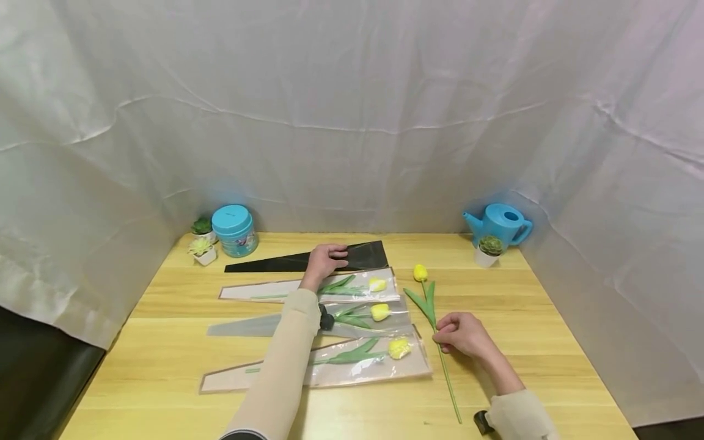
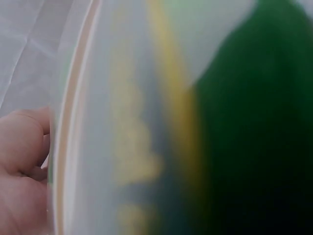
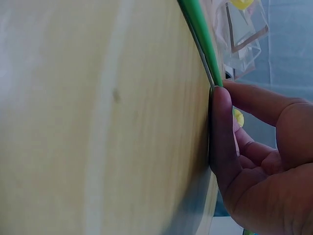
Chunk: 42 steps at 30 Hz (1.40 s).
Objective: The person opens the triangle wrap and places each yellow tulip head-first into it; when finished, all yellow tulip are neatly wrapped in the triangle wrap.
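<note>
A single yellow tulip (image 1: 420,272) with green leaves lies at the right of the table, its long stem pointing toward me. My right hand (image 1: 464,333) pinches that stem below the leaves; the right wrist view shows thumb and fingertips meeting at the green stem (image 3: 203,44). Over a black tapered flower sleeve (image 1: 365,255) at the back, my left hand (image 1: 324,264) rests with fingers and thumb apart. Below it lie three clear-fronted sleeves, each with a yellow tulip inside: a pale one (image 1: 297,288), a grey one (image 1: 247,326) and another pale one (image 1: 231,379).
At the back left stand a blue-lidded jar (image 1: 235,229) and two small potted succulents, one pale green (image 1: 202,250), one dark green (image 1: 201,226). A blue watering can (image 1: 497,223) and another potted succulent (image 1: 488,250) stand at the back right. Grey curtains (image 1: 352,177) enclose the table (image 1: 528,342).
</note>
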Each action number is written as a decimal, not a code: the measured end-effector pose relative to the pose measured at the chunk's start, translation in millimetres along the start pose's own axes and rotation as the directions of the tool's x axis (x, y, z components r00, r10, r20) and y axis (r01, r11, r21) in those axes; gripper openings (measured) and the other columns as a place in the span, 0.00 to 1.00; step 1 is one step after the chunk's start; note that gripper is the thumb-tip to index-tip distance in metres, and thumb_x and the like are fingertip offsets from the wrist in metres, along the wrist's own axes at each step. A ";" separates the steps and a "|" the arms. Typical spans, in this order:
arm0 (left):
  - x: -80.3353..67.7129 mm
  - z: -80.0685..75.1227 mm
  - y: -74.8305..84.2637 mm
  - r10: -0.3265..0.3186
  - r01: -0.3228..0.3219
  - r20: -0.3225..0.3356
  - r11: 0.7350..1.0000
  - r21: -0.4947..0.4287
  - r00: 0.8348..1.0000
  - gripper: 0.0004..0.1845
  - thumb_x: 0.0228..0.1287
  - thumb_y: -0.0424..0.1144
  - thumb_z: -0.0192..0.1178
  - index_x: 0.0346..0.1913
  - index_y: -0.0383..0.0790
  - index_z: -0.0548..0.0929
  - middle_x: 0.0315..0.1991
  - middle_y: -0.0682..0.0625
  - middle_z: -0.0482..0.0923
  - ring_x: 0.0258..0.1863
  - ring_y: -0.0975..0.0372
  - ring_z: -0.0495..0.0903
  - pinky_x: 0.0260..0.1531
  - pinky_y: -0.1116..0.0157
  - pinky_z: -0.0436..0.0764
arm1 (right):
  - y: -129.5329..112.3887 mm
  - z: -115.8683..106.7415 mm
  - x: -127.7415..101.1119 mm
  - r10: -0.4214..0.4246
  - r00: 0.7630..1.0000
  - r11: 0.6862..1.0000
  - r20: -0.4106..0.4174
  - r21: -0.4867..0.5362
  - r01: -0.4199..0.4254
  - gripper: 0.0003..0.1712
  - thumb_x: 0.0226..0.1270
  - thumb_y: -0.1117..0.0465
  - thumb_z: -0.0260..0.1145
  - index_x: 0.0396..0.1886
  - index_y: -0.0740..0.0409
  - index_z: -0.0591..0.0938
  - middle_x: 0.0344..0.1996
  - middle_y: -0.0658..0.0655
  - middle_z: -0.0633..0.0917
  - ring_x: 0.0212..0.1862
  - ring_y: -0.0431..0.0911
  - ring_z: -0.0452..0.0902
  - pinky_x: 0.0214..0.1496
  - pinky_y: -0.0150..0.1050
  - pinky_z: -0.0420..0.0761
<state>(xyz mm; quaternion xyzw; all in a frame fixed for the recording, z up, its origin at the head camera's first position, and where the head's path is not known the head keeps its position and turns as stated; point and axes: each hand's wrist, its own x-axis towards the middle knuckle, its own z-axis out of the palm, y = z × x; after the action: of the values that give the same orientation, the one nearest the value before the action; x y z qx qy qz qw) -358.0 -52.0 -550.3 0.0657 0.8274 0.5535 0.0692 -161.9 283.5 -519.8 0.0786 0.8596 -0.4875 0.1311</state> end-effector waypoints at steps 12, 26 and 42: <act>-2.1 1.6 8.3 0.026 -0.024 -0.035 0.997 0.069 0.999 0.14 0.67 0.29 0.68 0.55 0.36 0.89 0.49 0.41 0.90 0.51 0.50 0.88 0.54 0.53 0.86 | 1.0 0.7 0.8 0.019 1.000 1.000 -0.010 0.013 -0.019 0.12 0.59 0.71 0.75 0.41 0.70 0.82 0.28 0.58 0.86 0.25 0.45 0.83 0.29 0.39 0.87; 15.2 18.1 9.3 0.109 -0.117 0.111 0.991 0.070 0.988 0.19 0.71 0.31 0.65 0.63 0.39 0.84 0.60 0.44 0.85 0.63 0.49 0.80 0.60 0.51 0.82 | 1.7 2.2 0.5 0.034 0.999 0.999 -0.021 0.037 -0.033 0.12 0.58 0.73 0.74 0.40 0.71 0.82 0.27 0.58 0.86 0.24 0.45 0.82 0.28 0.37 0.86; 9.7 21.5 5.3 0.043 -0.045 -0.027 0.996 -0.074 0.999 0.12 0.64 0.28 0.71 0.50 0.37 0.91 0.48 0.42 0.90 0.50 0.51 0.89 0.53 0.56 0.87 | 1.2 1.5 1.2 0.033 0.999 0.999 -0.020 0.027 -0.032 0.13 0.59 0.72 0.75 0.41 0.71 0.82 0.28 0.58 0.86 0.25 0.45 0.83 0.29 0.38 0.86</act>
<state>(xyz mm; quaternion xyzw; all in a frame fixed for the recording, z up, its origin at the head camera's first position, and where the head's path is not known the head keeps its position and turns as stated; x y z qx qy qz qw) -363.4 -28.6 -553.9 0.0743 0.8054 0.5860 0.0491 -162.5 282.8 -522.0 0.0993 0.8529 -0.4961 0.1289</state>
